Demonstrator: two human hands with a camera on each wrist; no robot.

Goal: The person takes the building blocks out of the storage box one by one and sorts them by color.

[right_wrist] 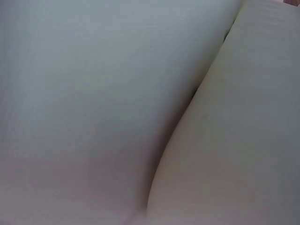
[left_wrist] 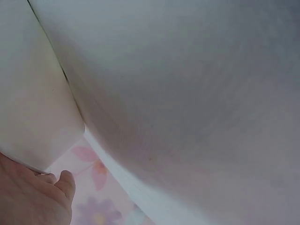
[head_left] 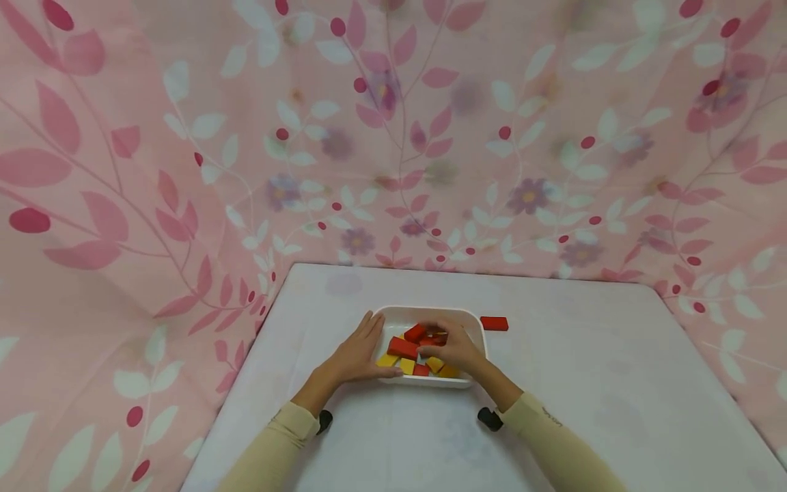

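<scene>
A white rectangular tray (head_left: 430, 383) stands on the table with several red and yellow blocks piled in it. My left hand (head_left: 356, 355) rests on its left end, fingers straight along the left wall and thumb over the front rim. Part of that hand also shows low at the left in the left wrist view. My right hand (head_left: 458, 350) reaches over the tray, its fingers bent down among the blocks. Next to its thumb lies a large red block (head_left: 402, 348); whether the fingers grip a block I cannot tell. The right wrist view shows only pale surfaces, no hand.
One red block (head_left: 494, 324) lies on the table just outside the tray's right end. The table (head_left: 584, 355) has a white cover. Pink floral cloth (head_left: 399, 171) hangs behind and beside it. A small black device (head_left: 490, 419) sits by the right wrist, another by the left.
</scene>
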